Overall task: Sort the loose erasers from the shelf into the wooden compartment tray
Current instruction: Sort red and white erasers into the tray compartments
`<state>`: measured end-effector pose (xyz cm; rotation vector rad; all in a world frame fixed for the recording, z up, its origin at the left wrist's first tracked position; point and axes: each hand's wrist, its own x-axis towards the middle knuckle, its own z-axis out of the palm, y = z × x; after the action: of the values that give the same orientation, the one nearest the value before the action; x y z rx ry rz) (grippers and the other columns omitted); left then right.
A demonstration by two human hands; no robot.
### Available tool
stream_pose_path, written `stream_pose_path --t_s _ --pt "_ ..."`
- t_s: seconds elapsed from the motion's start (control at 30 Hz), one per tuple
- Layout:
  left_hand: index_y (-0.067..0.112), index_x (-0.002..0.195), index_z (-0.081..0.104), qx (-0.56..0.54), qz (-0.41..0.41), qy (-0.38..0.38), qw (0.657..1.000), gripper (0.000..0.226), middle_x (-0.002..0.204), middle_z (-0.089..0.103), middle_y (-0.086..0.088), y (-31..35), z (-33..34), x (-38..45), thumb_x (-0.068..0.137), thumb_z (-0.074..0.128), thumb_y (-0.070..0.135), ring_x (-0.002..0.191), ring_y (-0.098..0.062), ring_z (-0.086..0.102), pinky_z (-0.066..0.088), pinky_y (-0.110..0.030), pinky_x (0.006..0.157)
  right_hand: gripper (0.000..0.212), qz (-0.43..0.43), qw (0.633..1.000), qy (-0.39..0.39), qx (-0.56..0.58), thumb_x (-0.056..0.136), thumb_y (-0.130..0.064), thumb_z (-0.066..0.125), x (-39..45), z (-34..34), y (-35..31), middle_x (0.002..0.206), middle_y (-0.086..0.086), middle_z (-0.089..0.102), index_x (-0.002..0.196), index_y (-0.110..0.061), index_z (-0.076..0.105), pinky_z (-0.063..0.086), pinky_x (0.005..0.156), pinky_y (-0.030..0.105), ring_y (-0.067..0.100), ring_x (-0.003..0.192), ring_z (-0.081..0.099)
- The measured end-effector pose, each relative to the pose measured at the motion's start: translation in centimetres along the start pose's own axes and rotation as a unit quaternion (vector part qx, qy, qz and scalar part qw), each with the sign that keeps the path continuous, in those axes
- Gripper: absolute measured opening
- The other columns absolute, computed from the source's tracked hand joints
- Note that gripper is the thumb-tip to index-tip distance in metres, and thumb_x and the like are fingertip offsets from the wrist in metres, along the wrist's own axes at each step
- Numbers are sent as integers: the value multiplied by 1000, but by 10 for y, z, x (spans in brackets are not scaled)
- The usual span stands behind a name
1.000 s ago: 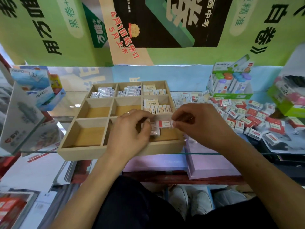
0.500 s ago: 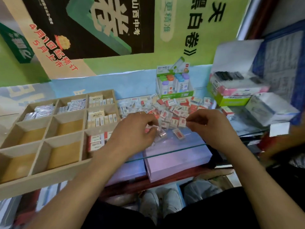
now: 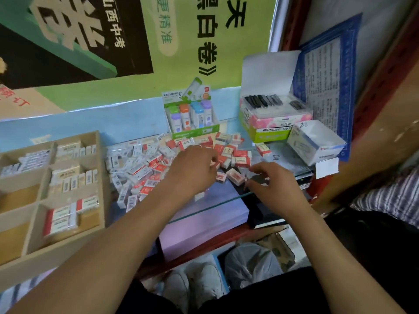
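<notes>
Grip of my left hand [image 3: 192, 171] and right hand [image 3: 275, 185] is curled over the loose erasers [image 3: 145, 165] on the glass shelf [image 3: 210, 200], whether pinching I cannot tell; wooden compartment tray [image 3: 56, 243] seems part-filled, most remain.

Small rectangular red-and-white and white wrapped erasers [image 3: 158, 164] heaped loose along the glass shelf [image 3: 215, 200], mid-back. Pale wooden compartment tray [image 3: 99, 177] at the shelf's left end, several compartments holding erasers in rows.
</notes>
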<state>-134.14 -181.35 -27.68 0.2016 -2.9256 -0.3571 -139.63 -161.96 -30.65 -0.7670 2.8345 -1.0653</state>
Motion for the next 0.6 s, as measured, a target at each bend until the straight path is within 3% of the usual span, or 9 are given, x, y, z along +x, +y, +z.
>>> stream_pose_path --t_s 0.1,0.2,0.33,0.5,0.6 --pt "21 103 65 34 -43 -7 998 21 103 66 -5 1 6 16 87 59 32 95 -27 60 41 -30 68 31 -9 1000 11 18 90 -22 65 0 -1 5 114 5 61 120 -16 63 42 80 20 13 93 57" --pt "19 94 65 43 -76 -12 996 25 92 65 -4 4 10 27 82 66 40 87 -26 61 40 -28 63 32 -13 1000 3 -7 92 -17 59 15 0 -2 121 8 57 125 -17 59 44 81 27 20 100 57" --pt "16 84 64 7 -94 10 996 16 82 65 -5 8 17 34 74 67 28 80 -27 64 43 -28 59 42 -24 998 -21 -60 86 -12 60 53 5 -13 126 11 53 128 -18 58 48 91 39 29 113 54" --pt "23 100 62 -111 -102 58 987 37 100 64 0 -1 21 27 71 79 39 93 -21 59 46 -30 71 32 -35 996 -56 -56 79 -19 68 66 10 -2 108 8 61 110 -22 67 49 80 32 26 100 59" --pt "23 110 60 -217 -86 80 969 46 101 57 7 -5 9 19 69 83 27 92 -12 55 42 -24 72 33 -30 997 -43 -58 78 -31 73 64 5 8 109 8 58 109 -21 65 49 81 33 26 101 55"
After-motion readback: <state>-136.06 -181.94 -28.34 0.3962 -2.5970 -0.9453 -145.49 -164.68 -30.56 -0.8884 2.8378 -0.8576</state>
